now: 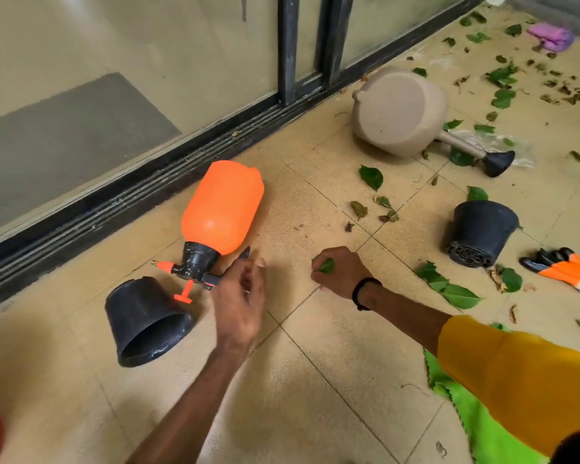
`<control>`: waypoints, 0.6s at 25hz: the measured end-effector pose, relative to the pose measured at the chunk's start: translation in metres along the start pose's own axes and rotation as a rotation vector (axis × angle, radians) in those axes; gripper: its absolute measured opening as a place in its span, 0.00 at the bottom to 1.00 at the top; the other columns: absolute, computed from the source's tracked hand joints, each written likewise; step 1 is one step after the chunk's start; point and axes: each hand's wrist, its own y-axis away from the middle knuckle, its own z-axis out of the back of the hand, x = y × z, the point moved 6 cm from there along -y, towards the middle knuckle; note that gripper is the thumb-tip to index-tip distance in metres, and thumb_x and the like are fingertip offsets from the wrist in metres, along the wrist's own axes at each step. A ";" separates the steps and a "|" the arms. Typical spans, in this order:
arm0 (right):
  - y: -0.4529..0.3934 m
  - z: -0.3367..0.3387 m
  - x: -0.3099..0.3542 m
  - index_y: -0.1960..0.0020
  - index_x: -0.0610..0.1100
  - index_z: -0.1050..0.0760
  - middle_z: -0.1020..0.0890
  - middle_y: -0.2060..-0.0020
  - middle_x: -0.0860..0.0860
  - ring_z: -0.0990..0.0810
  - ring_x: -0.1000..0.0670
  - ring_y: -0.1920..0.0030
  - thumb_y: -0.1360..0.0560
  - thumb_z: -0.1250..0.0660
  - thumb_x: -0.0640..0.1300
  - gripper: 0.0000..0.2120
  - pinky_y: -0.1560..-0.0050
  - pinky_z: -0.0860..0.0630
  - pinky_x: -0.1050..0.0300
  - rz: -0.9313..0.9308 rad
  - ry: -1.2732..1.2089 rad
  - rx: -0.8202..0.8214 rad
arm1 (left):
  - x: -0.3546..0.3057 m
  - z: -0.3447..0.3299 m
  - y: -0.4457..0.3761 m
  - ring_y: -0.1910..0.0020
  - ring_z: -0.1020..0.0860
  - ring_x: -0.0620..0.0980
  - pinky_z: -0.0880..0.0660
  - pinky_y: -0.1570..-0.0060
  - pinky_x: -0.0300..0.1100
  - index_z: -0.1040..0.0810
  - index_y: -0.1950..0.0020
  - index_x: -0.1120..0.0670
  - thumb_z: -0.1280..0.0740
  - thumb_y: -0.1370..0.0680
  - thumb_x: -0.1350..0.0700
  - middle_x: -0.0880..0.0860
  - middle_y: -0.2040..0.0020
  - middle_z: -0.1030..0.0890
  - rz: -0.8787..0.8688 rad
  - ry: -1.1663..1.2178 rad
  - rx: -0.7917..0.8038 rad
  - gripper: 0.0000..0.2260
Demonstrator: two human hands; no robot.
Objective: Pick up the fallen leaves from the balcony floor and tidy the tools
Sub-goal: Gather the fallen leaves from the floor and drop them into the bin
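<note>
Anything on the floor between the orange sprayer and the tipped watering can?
In the head view, one green leaf lies on the tiles roughly midway between the orange sprayer and the watering can; the rest of that stretch looks bare.

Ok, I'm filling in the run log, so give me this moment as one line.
right hand: grips green leaves | left hand: open beside orange sprayer | floor: many leaves left, tools still lying about

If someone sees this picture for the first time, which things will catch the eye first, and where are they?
The bright orange spray bottle lies on its side on the floor near the sliding door track, just beyond the left hand. The right hand holds green leaves at the centre. To the upper right a beige watering can lies tipped over among many scattered leaves.
</note>
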 end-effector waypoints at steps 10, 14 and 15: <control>0.103 0.098 0.033 0.39 0.55 0.23 0.23 0.43 0.52 0.21 0.48 0.46 0.24 0.31 0.54 0.15 0.49 0.23 0.55 -0.031 0.504 -0.060 | -0.037 -0.184 0.081 0.50 0.15 0.58 0.20 0.46 0.53 0.19 0.43 0.60 0.42 0.16 0.56 0.61 0.47 0.15 1.151 1.175 0.542 0.14; 0.105 0.189 -0.091 0.36 0.46 0.22 0.18 0.41 0.47 0.19 0.45 0.43 0.25 0.28 0.53 0.19 0.45 0.24 0.56 -0.397 0.252 -0.339 | -0.042 -0.212 0.090 0.49 0.17 0.60 0.22 0.40 0.55 0.19 0.45 0.61 0.38 0.18 0.58 0.61 0.49 0.17 1.172 1.186 0.694 0.11; 0.107 0.193 -0.127 0.33 0.44 0.25 0.20 0.37 0.44 0.20 0.43 0.40 0.27 0.27 0.57 0.27 0.42 0.23 0.52 -0.535 0.212 -0.337 | -0.041 -0.213 0.091 0.48 0.18 0.60 0.22 0.39 0.55 0.19 0.46 0.61 0.38 0.18 0.58 0.61 0.50 0.17 1.156 1.167 0.729 0.10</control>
